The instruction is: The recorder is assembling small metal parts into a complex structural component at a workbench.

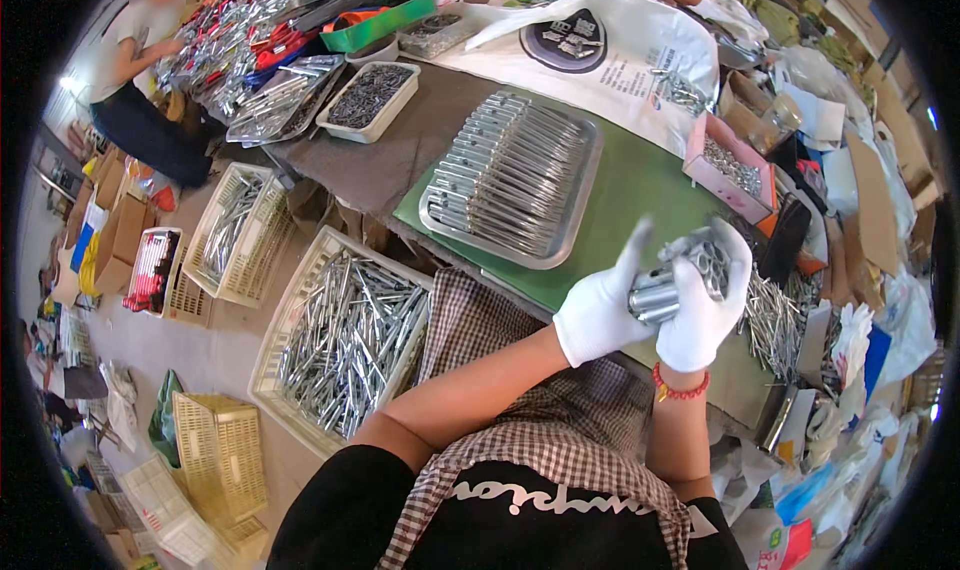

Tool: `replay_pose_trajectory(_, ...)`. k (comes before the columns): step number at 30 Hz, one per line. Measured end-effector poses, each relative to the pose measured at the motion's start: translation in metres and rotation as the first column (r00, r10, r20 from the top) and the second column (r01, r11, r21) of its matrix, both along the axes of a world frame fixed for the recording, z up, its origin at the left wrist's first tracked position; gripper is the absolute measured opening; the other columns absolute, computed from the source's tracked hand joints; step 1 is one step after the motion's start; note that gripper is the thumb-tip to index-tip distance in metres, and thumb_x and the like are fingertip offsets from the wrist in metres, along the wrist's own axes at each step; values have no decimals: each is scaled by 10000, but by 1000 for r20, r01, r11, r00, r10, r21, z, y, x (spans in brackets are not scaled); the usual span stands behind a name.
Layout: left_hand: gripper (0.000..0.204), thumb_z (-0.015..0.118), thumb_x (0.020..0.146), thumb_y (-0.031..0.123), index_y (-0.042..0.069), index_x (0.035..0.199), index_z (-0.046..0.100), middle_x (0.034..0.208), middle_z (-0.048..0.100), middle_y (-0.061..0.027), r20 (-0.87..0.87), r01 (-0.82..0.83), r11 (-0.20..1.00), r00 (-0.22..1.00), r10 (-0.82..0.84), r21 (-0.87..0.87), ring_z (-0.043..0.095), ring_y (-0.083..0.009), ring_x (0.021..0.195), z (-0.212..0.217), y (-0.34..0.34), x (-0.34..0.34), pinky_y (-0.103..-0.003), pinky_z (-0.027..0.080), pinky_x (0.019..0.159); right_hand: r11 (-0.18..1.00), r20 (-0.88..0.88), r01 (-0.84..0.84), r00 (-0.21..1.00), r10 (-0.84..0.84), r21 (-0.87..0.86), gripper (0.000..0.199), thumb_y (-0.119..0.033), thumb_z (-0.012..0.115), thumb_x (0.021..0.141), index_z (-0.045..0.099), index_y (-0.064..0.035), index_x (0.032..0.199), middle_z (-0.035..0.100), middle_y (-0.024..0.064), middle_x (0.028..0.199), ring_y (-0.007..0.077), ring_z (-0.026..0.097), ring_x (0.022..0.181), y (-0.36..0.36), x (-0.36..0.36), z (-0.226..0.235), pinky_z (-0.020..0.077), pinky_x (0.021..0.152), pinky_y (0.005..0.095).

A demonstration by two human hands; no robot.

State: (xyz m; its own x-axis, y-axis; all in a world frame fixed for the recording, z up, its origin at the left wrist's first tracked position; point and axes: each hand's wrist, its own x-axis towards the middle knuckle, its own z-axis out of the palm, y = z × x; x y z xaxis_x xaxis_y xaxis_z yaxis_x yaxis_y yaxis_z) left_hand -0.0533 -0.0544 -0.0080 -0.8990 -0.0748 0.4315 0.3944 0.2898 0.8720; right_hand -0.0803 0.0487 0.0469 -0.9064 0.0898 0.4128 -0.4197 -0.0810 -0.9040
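Both my hands wear white gloves and meet at the right part of the green work surface (575,282). My right hand (703,315) is closed around a bundle of short shiny metal tubes (655,298), whose round ends show between the fingers. My left hand (603,315) is beside the bundle, its palm close to the tube ends and a digit stretched upward, slightly blurred; whether it touches them I cannot tell. Left of my hands, a metal tray (548,261) holds neat rows of slim silvery rods (510,175).
A pink box (697,170) of small metal parts sits right of the tray, with loose thin rods (770,325) nearby. A cream tub (402,98) of dark screws lies farther left. A crate (268,355) of metal rods stands below the table's left edge. Another person (140,80) works far left.
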Motion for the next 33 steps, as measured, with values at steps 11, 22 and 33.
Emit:
replay_pose_trajectory(11, 595, 645, 837, -45, 62, 1332, 332, 1370, 464, -161, 56, 27, 344, 971, -231, 939, 557, -305, 1215, -53, -96, 62, -434, 564, 910, 740, -118, -563, 761, 638, 369, 581, -344, 518, 964, 414, 41, 1388, 440, 174, 1417, 265, 430, 1328, -64, 3, 33, 310, 1129, 396)
replay_pose_trajectory(22, 606, 723, 782, 17, 95, 1276, 381, 1176, 509, -63, 142, -355, 842, 935, 326, 406, 571, -183, 1005, -83, -128, 131, -353, 524, 811, 270, -275, 178, 884, 379, 946, 242, -233, 715, 803, 682, -92, 996, 660, 126, 964, 323, 619, 959, -168, -31, -3, 491, 864, 421)
replay_pose_trajectory(33, 370, 470, 989, 457, 156, 1203, 475, 1082, 571, -35, 262, -288, 577, 956, 131, 764, 597, -176, 882, -102, -130, 129, -335, 546, 641, 331, 34, -179, 916, 400, 926, 265, -153, 707, 828, 644, -56, 1067, 704, 146, 966, 275, 680, 897, -176, -40, 3, 520, 817, 358)
